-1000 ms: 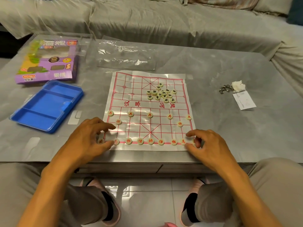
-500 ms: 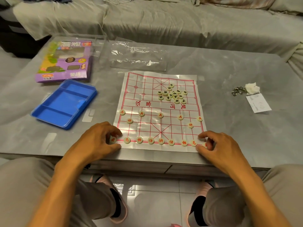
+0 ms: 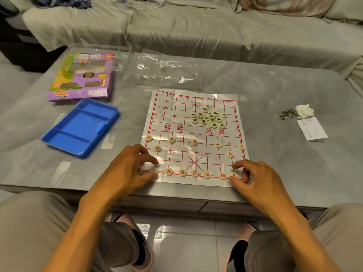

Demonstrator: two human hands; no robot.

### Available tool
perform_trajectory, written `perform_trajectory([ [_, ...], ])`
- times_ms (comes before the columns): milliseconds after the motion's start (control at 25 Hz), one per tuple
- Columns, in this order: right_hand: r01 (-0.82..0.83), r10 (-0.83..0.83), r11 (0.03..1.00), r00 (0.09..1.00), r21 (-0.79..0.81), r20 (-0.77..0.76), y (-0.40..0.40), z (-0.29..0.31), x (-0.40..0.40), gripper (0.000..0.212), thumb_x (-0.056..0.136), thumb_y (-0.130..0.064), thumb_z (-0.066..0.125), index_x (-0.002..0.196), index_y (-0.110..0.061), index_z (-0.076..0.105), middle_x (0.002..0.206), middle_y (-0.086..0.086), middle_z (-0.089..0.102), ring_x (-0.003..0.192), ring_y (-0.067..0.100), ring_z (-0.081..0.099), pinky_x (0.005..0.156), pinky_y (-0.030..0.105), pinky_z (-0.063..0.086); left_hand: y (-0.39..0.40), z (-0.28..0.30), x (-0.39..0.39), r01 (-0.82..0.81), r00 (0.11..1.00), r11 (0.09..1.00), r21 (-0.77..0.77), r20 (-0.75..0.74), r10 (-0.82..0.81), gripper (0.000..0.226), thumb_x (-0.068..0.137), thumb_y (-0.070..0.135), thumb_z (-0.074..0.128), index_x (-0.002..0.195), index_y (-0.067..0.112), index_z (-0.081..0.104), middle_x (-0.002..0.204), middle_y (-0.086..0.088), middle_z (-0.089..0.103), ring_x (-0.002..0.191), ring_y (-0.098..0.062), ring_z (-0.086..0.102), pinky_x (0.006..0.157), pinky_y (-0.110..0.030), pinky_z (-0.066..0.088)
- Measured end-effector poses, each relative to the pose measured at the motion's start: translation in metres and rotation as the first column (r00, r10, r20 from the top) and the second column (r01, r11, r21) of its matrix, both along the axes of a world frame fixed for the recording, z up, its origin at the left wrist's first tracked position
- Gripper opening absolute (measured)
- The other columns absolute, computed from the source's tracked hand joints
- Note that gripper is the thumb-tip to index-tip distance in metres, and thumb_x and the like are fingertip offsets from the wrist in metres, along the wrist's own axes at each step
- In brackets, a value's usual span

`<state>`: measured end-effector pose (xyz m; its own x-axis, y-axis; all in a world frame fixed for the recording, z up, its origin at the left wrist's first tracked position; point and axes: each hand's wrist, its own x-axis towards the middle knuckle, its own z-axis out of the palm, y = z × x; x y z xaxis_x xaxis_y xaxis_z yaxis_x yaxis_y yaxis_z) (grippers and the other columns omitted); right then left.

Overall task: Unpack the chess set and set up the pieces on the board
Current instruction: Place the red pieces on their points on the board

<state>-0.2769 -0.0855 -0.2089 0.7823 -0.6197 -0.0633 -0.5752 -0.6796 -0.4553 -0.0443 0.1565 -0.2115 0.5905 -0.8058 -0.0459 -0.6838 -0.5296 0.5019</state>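
My left hand [image 3: 132,169] curls over the near-left corner pieces and my right hand [image 3: 253,180] over the near-right ones; whether either pinches a piece I cannot tell. I judge a sliding wrist could drag the thin board [image 3: 194,134] across the counter [image 3: 275,163], scattering the red pieces [image 3: 194,142]. The black pieces [image 3: 209,116] sit heaped on the far half.

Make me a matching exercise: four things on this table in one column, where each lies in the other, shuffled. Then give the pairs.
Things
1. blue tray
2. black-lettered pieces
3. purple box
4. keys

Places
A. heaped on the board's far half
B. right of the board, beside a crumpled tissue
C. far left corner of the table
D. left of the board, nearer than the box

Pairs: 1-D, 2-A, 3-C, 4-B
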Motion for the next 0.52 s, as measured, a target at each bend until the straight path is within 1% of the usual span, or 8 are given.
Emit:
perform_trajectory([
  [80, -0.004, 0.004, 1.0, 1.0, 0.007, 0.004, 0.003, 0.001, 0.004, 0.033, 0.084, -0.047, 0.064, 0.114, -0.035, 0.056, 0.095, -0.016, 0.057, 0.094, 0.006, 0.051, 0.078, 0.021, 0.048, -0.003, -0.002, -0.001, 0.016, 1.0, 1.0, 0.015, -0.02, -0.016, 0.027, 0.079, 0.052, 0.067, 0.102, 0.039, 0.065, 0.115, 0.017, 0.048, 0.106, -0.004, 0.043, 0.084, -0.022, 0.043],
  [160, -0.01, 0.01, 1.0, 1.0, 0.022, 0.006, 0.005, 0.003, 0.004, 0.033, 0.084, -0.048, 0.064, 0.114, -0.037, 0.055, 0.101, -0.013, 0.057, 0.097, 0.006, 0.05, 0.081, 0.023, 0.05, -0.002, -0.001, -0.001, 0.017, 1.0, 0.999, 0.032, -0.027, -0.016, 0.029, 0.078, 0.053, 0.066, 0.104, 0.039, 0.064, 0.114, 0.017, 0.048, 0.106, -0.005, 0.045, 0.084, -0.021, 0.044],
  [240, -0.035, 0.034, 0.998, 0.999, 0.043, 0.011, 0.007, 0.012, 0.004, 0.03, 0.084, -0.047, 0.064, 0.111, -0.039, 0.054, 0.096, -0.016, 0.058, 0.094, 0.006, 0.052, 0.083, 0.024, 0.051, 0.001, 0.004, -0.002, 0.013, 1.0, 1.0, 0.024, -0.026, -0.012, 0.036, 0.078, 0.053, 0.066, 0.112, 0.04, 0.06, 0.115, 0.019, 0.046, 0.105, -0.003, 0.044, 0.081, -0.019, 0.043],
  [320, -0.086, 0.086, 0.995, 0.996, 0.051, 0.009, 0.001, 0.029, 0.01, 0.025, 0.084, -0.045, 0.065, 0.106, -0.041, 0.052, 0.086, -0.017, 0.058, 0.086, 0.004, 0.053, 0.081, 0.023, 0.051, -0.003, 0.013, -0.004, -0.03, 0.997, 0.998, -0.059, -0.069, 0.026, 0.036, 0.08, 0.051, 0.064, 0.114, 0.04, 0.058, 0.116, 0.022, 0.045, 0.103, 0.0, 0.045, 0.077, -0.016, 0.041],
  [360, -0.108, 0.108, 0.994, 0.994, 0.036, 0.003, -0.007, 0.038, 0.017, 0.025, 0.085, -0.044, 0.065, 0.105, -0.042, 0.052, 0.085, -0.017, 0.059, 0.083, 0.003, 0.053, 0.08, 0.023, 0.05, -0.011, 0.019, -0.002, -0.069, 0.994, 0.992, -0.106, -0.093, 0.059, 0.032, 0.081, 0.049, 0.064, 0.112, 0.039, 0.059, 0.115, 0.023, 0.047, 0.101, -0.001, 0.048, 0.076, -0.016, 0.041],
  [440, -0.111, 0.111, 0.994, 0.994, -0.011, -0.012, -0.03, 0.05, 0.04, 0.025, 0.085, -0.041, 0.066, 0.108, -0.038, 0.056, 0.091, -0.017, 0.06, 0.081, 0.005, 0.054, 0.082, 0.027, 0.052, -0.042, 0.03, 0.003, -0.116, 0.99, 0.982, -0.148, -0.101, 0.102, 0.025, 0.085, 0.043, 0.063, 0.109, 0.036, 0.062, 0.112, 0.019, 0.054, 0.095, -0.003, 0.054, 0.074, -0.019, 0.044],
  [520, -0.073, 0.073, 0.997, 0.997, -0.018, -0.012, -0.059, 0.048, 0.071, 0.031, 0.085, -0.038, 0.068, 0.114, -0.031, 0.06, 0.097, -0.015, 0.061, 0.087, 0.008, 0.057, 0.085, 0.031, 0.053, -0.087, 0.034, 0.016, -0.082, 0.996, 0.985, -0.152, -0.045, 0.076, 0.024, 0.087, 0.035, 0.063, 0.111, 0.031, 0.063, 0.11, 0.012, 0.06, 0.091, -0.006, 0.056, 0.074, -0.021, 0.044],
])
